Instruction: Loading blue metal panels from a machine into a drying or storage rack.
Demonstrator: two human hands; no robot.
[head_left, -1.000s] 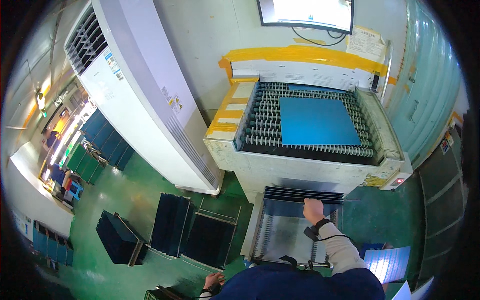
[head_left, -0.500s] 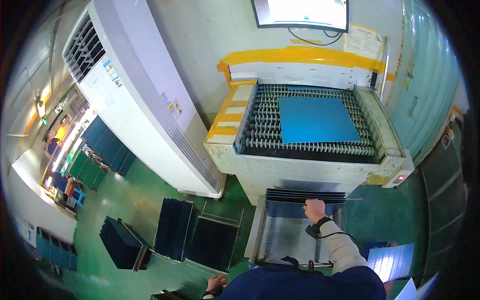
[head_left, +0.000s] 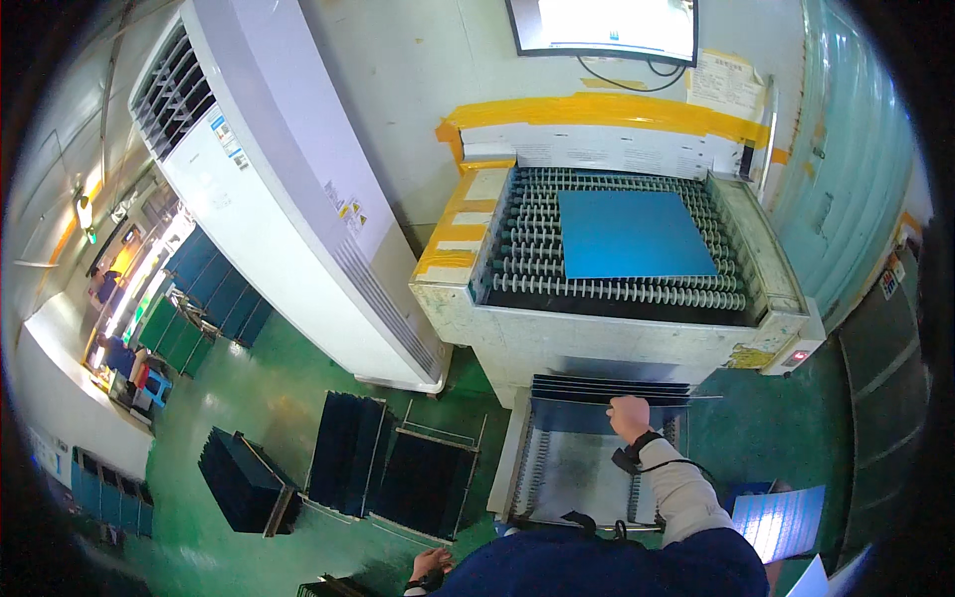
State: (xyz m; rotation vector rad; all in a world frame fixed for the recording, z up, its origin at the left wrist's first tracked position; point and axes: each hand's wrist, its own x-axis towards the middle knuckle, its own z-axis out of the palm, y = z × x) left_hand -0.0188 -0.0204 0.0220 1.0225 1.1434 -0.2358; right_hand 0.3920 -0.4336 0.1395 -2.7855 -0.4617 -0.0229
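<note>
My right hand (head_left: pixel 629 420) is closed on the top edge of a dark blue panel (head_left: pixel 587 418), the nearest of several upright panels in a slotted rack (head_left: pixel 577 473). A black band and a dark strap circle that wrist. Low in the view, beside my body, my left hand (head_left: pixel 432 563) hangs with its fingers curled in and nothing visible in them. Beyond the rack, a flat blue panel (head_left: pixel 637 235) lies on the rollers (head_left: pixel 522 239) of a conveyor machine (head_left: pixel 587 333).
Left of the machine stands a tall white air conditioner (head_left: pixel 288 219). Racks of dark panels (head_left: pixel 343 453) sit on the green floor (head_left: pixel 214 398). More panels (head_left: pixel 781 522) lie at my right. A screen (head_left: pixel 607 25) hangs on the wall; people (head_left: pixel 119 353) are far left.
The flat blue panel on the rollers has shifted slightly away from me. My right hand stays on the rack's nearest panel, and my left hand stays low beside me.
</note>
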